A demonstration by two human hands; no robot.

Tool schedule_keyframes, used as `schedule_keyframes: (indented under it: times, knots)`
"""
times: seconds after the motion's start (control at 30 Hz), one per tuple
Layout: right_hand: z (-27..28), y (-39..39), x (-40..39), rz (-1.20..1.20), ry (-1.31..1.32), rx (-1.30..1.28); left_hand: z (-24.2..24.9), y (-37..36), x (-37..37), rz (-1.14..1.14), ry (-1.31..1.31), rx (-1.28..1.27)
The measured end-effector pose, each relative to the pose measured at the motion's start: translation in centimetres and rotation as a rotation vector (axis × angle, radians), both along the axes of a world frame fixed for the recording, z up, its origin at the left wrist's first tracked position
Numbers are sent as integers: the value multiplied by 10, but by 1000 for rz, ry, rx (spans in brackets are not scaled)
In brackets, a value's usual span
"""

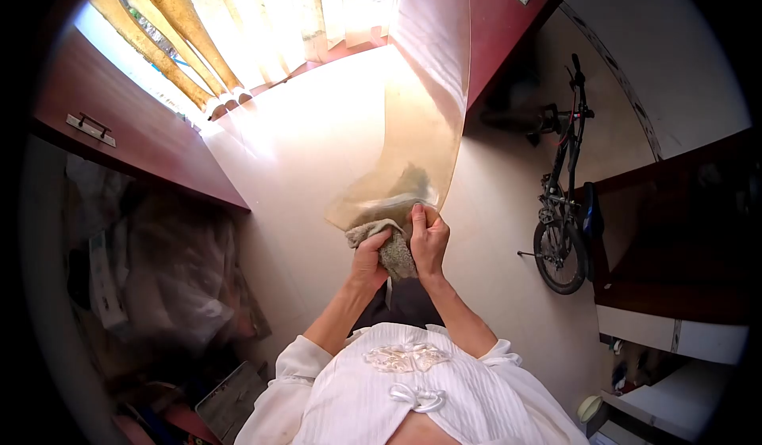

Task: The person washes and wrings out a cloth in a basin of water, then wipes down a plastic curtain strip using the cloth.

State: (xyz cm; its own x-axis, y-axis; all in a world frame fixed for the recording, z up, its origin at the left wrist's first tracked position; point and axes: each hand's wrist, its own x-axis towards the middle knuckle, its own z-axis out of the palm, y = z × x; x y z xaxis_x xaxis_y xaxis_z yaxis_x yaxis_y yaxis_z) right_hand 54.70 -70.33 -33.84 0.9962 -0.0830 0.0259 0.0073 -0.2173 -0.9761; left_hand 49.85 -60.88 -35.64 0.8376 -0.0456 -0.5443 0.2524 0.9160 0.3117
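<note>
A greyish-green cloth (398, 256) hangs bunched between my two hands in front of my white top. My left hand (369, 261) is closed on its left part, the thumb on top. Closed as well, my right hand (429, 238) pinches the edge of a clear, yellowish plastic sheet (421, 127) beside the cloth. The sheet stretches from my hands up toward the window. Whether my right fingers also grip the cloth is hidden.
A folding bicycle (562, 207) stands at the right. Yellow curtains (171, 32) hang at the bright window. Pink cabinets (151, 119) flank it. Plastic-wrapped items (171, 278) lie at the lower left. Dark furniture (683, 246) is at the far right.
</note>
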Motion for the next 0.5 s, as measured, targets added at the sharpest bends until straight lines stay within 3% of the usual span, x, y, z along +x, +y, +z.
schedule_keyframes:
  times: [0.2,0.4,0.5]
  knots:
    - [1,-32,-13,-25,14,-42,-8,21,-7,327,-17,26]
    - [14,-52,-5,7,-97,-41,-9,49,-2,206,-24,57]
    - [16,-69,0,81,-61,-65,0,58,-11,-107,-139,187]
